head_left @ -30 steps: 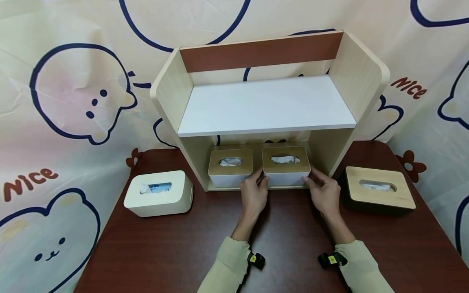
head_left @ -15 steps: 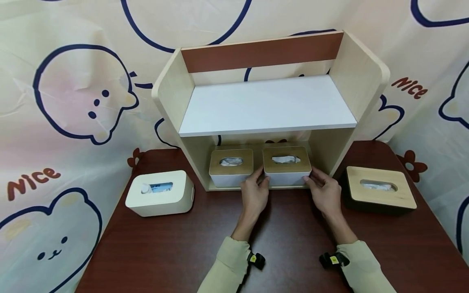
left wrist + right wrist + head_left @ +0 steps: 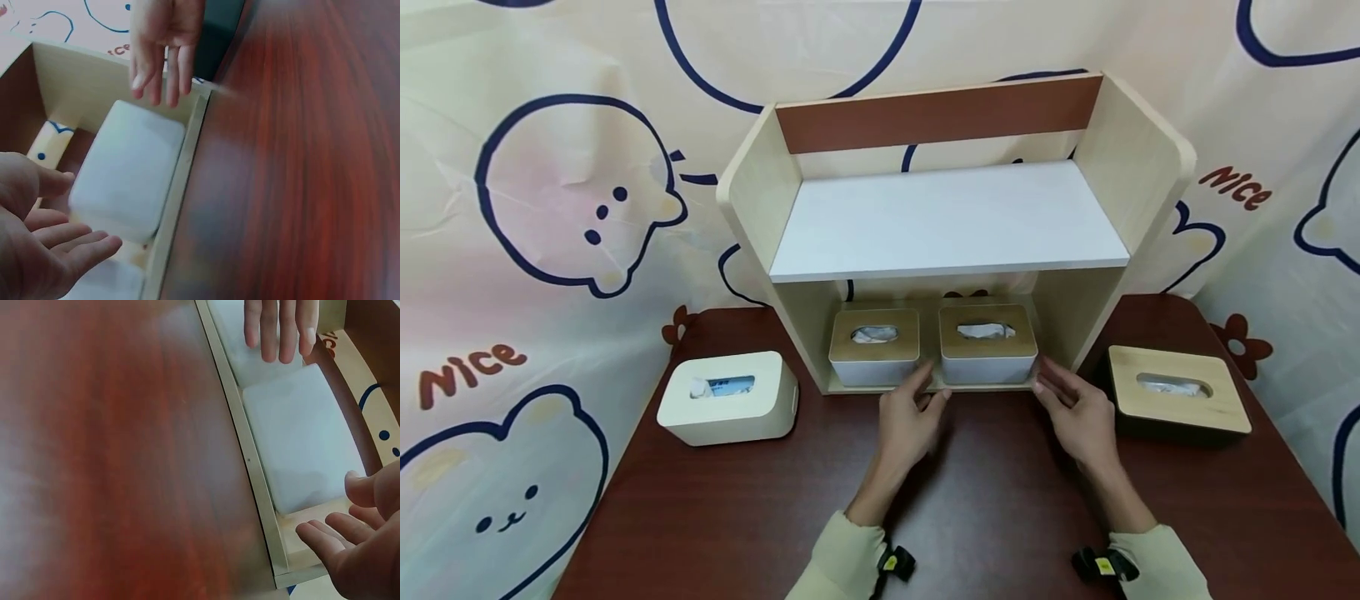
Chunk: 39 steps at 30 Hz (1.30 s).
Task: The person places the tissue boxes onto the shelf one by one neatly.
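Note:
Two tissue boxes with wooden lids and white bodies stand side by side in the lower compartment of a small shelf unit (image 3: pixel 955 268). My left hand (image 3: pixel 910 421) is just in front of the gap between the left tissue box (image 3: pixel 875 346) and the right tissue box (image 3: pixel 988 342). Beside the right box's other side is my right hand (image 3: pixel 1078 417). In the left wrist view, the left hand (image 3: pixel 44 234) has loosely spread fingers and holds nothing. The right hand (image 3: pixel 369 531) is likewise spread near the white box side (image 3: pixel 306 444), holding nothing.
A cream tissue box (image 3: pixel 727 397) sits on the dark red-brown table (image 3: pixel 985 500) left of the shelf. On the right stands a dark tissue box with a wooden lid (image 3: pixel 1178 392). The shelf's white upper board (image 3: pixel 951 218) overhangs the lower compartment.
Both hands have let go of the right tissue box and drawn back toward the body, moving slightly apart. The box stays in the compartment.

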Each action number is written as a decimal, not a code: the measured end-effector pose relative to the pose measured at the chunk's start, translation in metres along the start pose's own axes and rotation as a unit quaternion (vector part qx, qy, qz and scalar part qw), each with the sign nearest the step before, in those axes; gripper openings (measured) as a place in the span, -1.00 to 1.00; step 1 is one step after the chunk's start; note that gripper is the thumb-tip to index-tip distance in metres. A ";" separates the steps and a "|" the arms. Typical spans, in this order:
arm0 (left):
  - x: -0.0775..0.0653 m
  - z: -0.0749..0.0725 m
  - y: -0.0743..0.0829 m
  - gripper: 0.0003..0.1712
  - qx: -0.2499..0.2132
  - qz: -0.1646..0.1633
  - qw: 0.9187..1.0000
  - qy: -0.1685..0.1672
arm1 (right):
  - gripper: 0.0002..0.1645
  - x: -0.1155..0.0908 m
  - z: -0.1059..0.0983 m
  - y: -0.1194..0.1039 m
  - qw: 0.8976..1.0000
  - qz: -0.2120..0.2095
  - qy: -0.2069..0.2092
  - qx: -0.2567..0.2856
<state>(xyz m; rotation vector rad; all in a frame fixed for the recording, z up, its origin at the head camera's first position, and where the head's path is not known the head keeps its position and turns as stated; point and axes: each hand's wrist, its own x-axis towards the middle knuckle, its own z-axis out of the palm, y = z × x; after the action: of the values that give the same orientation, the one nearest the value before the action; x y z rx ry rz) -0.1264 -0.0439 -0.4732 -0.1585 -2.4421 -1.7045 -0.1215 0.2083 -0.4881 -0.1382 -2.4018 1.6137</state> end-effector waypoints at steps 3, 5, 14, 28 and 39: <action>-0.009 -0.017 0.002 -0.44 0.006 0.013 1.000 0.002 | -0.48 -0.010 -0.002 -0.003 1.000 -0.012 -0.008 -0.008; -0.014 -0.027 0.002 -0.45 0.007 0.022 1.000 0.003 | -0.49 -0.016 -0.003 -0.005 1.000 -0.024 -0.014 -0.015; -0.031 -0.069 -0.002 -0.44 0.008 0.024 1.000 0.013 | -0.49 -0.037 0.010 -0.020 0.998 -0.037 -0.050 -0.019; -0.059 -0.126 -0.022 -0.42 0.013 -0.026 0.998 0.062 | -0.44 -0.048 0.072 -0.039 0.988 -0.051 -0.137 0.041; -0.080 -0.184 -0.032 -0.42 0.065 -0.070 0.990 0.106 | -0.38 -0.055 0.126 -0.050 0.971 -0.073 -0.210 0.085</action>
<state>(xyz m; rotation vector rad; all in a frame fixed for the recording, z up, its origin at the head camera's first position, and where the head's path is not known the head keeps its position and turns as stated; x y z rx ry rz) -0.0407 -0.2268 -0.4554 0.2040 -2.4441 -1.5177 -0.0976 0.0644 -0.4949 0.4447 -2.4698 1.9208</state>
